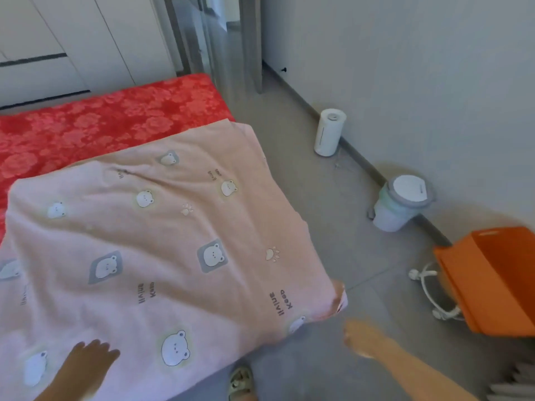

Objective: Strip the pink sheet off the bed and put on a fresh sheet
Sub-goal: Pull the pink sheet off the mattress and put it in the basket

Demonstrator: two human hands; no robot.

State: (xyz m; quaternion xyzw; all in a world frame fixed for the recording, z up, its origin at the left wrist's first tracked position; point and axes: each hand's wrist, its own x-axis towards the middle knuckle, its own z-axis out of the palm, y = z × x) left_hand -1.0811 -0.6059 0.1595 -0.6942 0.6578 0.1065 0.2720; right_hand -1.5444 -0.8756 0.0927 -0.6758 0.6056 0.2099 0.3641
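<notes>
Count, single head view.
- Pink sheet (173, 241): 1.
- Bear faces (175, 347) printed on it: 10 visible. One is cut off at the hem toward 5 o'clock, one at the frame edge at 9 o'clock.
- Paw prints (272, 253): 2.
- Lettering patches: too blurred to count.
- Red floral mattress (101, 123): 1, at 11 o'clock.
- Hands: 2. Left hand (92, 357) at 7 o'clock, right hand (359, 340) at 5 o'clock.
- Sandalled foot (240, 383): 1, at 6 o'clock.
- On the floor (333, 227), from 2 to 4 o'clock: white cylinder (330, 131) 1; pedal bin (396, 206) 1; orange box (498, 279) 1; white cable (425, 287) 1.

Home bedroom — bed (115, 120), wardrobe (86, 39)
</notes>
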